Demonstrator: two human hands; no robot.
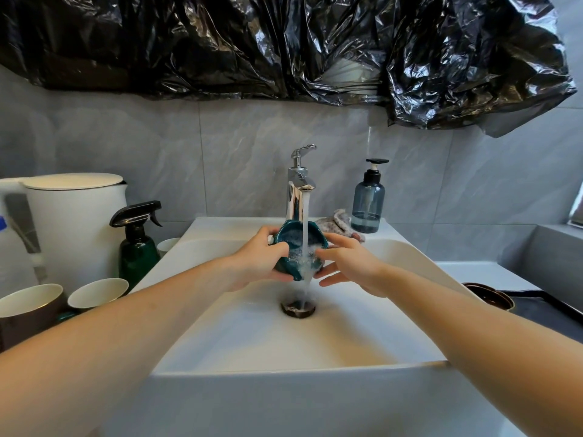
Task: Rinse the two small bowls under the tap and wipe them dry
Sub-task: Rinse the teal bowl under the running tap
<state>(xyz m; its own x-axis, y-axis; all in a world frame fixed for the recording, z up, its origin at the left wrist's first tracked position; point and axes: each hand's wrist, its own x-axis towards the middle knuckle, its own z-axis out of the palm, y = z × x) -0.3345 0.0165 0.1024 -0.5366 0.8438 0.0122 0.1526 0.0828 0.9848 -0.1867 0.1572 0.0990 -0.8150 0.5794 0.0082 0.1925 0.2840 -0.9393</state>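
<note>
Bowl (298, 247), teal, held tilted over sink (239, 326), right under tap (298, 181). Stream hits inside, spills over near rim, falls to drain (298, 307). Foamy water inside, so rinse likely mid-way, not finished.

Left hand (262, 260) curled around bowl's left side, thumb over rim. Right hand (350, 266) with fingers fairly straight, fingertips touching bowl's right edge in the water; looks like rubbing or steadying, no real grasp.

Progress, by judgement: first bowl in rinse. Second bowl not clearly identified; dark brown dish (489, 294) on tray at right could be it, can't confirm. Wiping not started. Crumpled cloth (339, 220) on sink ledge behind tap, beside soap bottle (368, 200), probably for drying.

Surroundings: white rectangular sink, grey tiled wall, black plastic sheet (284, 45) hung across top. Left of sink: white kettle (72, 222), green spray bottle (138, 244), two cups (63, 298). Right: grey counter with dark tray (542, 310).
</note>
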